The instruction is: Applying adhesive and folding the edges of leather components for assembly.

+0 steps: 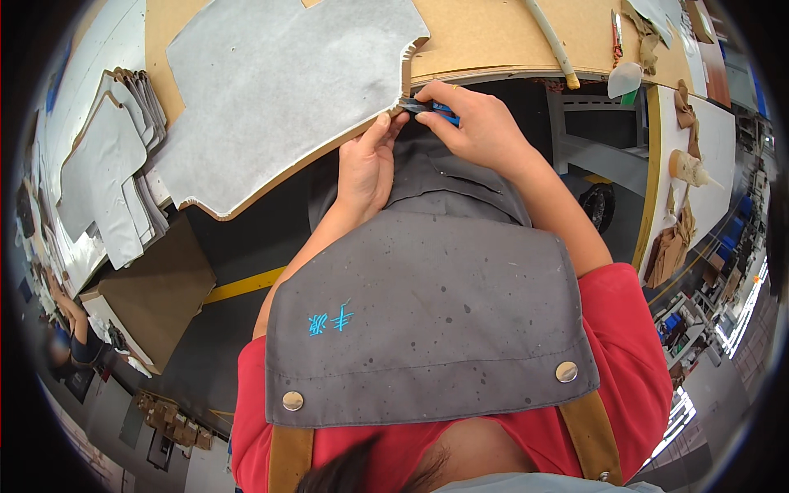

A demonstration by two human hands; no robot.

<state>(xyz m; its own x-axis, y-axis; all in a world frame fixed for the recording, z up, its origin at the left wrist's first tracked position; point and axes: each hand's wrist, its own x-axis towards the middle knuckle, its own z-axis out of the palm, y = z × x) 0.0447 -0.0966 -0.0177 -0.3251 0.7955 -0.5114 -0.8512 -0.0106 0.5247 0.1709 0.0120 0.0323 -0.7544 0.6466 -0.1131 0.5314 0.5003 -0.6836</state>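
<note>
A large flat panel [296, 90], grey on its upper face with a brown edge, overhangs the front of the worktable. Its inward-curved right edge is puckered or notched. My left hand [370, 168] is closed on the panel's near right corner, thumb on top and fingers underneath. In my right hand [477, 123] is a small hand tool [445, 112] with blue handles and dark jaws; I cannot tell whether it is snips or pliers. The jaws meet the panel's edge at that corner, just beside my left fingertips. My right fingers wrap around the handles.
A stack of similar grey-faced pieces [107, 164] hangs over the table's left end. On the brown tabletop [485, 37] lie a long pale stick [555, 41] and a red slim tool [616, 37]. At right, a side table holds a squeeze bottle [689, 168]. Another person [74, 337] works far left.
</note>
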